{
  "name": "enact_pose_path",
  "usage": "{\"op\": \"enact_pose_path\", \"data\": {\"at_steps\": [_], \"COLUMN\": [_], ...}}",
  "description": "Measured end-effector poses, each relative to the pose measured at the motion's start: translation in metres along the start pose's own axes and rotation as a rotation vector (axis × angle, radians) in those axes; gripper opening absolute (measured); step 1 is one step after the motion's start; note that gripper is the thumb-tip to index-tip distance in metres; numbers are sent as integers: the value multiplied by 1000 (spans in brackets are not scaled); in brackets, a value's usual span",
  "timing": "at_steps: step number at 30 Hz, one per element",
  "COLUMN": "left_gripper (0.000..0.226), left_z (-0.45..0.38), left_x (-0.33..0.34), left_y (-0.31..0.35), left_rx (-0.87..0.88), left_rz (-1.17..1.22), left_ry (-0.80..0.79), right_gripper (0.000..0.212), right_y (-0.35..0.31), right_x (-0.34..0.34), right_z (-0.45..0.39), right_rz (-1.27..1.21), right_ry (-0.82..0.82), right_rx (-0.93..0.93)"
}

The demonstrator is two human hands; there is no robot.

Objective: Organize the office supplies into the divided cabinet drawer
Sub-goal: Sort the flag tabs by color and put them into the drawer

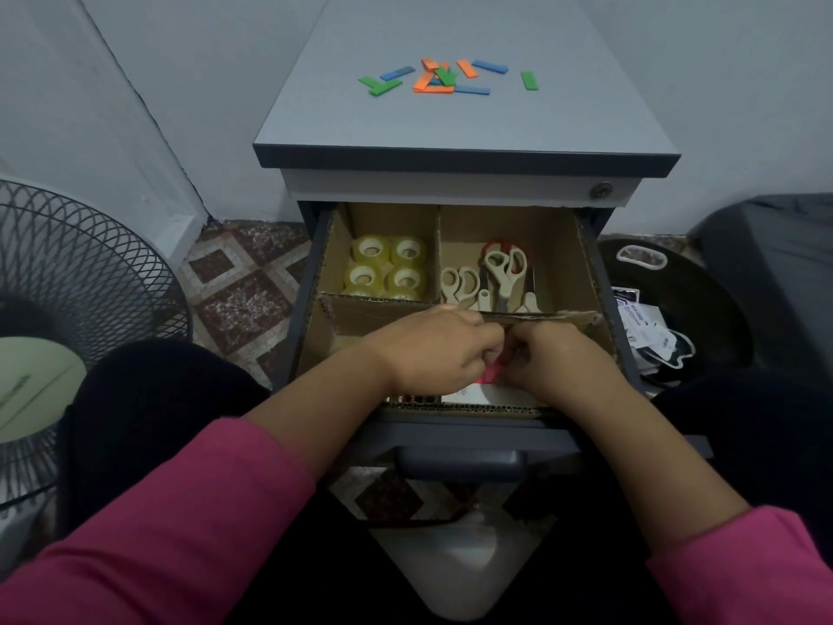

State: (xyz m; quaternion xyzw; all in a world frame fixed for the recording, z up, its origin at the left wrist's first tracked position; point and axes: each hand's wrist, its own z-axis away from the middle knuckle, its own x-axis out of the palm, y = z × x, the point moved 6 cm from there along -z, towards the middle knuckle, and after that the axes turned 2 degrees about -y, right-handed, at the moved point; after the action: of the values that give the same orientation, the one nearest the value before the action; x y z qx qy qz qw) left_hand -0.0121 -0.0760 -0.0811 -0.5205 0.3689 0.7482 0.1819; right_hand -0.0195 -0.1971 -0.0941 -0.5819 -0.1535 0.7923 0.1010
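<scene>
The open grey cabinet drawer [455,437] holds a brown cardboard divider insert [586,268] that splits it into compartments. In the front compartment both hands meet, fingers curled inward: the left hand [435,349] and the right hand [561,360] pinch a small bright pink item [489,374] between them; what it is cannot be told. Just below the hands lies a white printed packet [478,393]. In the back left compartment sit four clear rolls of adhesive tape [386,266], packed two by two. In the back right compartment lie several beige-handled scissors [489,277], one with red on its handle. On the grey top of the cabinet [450,124] lie scattered flat strips in orange, green and blue [439,77]. A black wire-grilled fan [67,281] stands on the patterned tile floor [239,281] to the left.
</scene>
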Motion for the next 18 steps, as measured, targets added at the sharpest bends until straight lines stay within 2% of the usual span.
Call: {"op": "enact_pose_path", "data": {"at_steps": [3, 7, 13, 18], "left_gripper": [18, 26, 29, 26], "left_z": [2, 7, 11, 12], "left_x": [-4, -11, -34, -63], "left_y": [3, 3, 3, -7], "left_rx": [1, 8, 48, -17], "left_rz": [44, 198, 348, 474], "left_ry": [7, 72, 332, 507], "right_gripper": [15, 13, 11, 11], "right_y": [-1, -2, -13, -24], "right_x": [-3, -9, -42, -79], "right_z": [2, 7, 13, 10], "right_rz": [-9, -44, -117, -192], "right_ry": [35, 47, 172, 323], "right_rx": [1, 7, -3, -25]}}
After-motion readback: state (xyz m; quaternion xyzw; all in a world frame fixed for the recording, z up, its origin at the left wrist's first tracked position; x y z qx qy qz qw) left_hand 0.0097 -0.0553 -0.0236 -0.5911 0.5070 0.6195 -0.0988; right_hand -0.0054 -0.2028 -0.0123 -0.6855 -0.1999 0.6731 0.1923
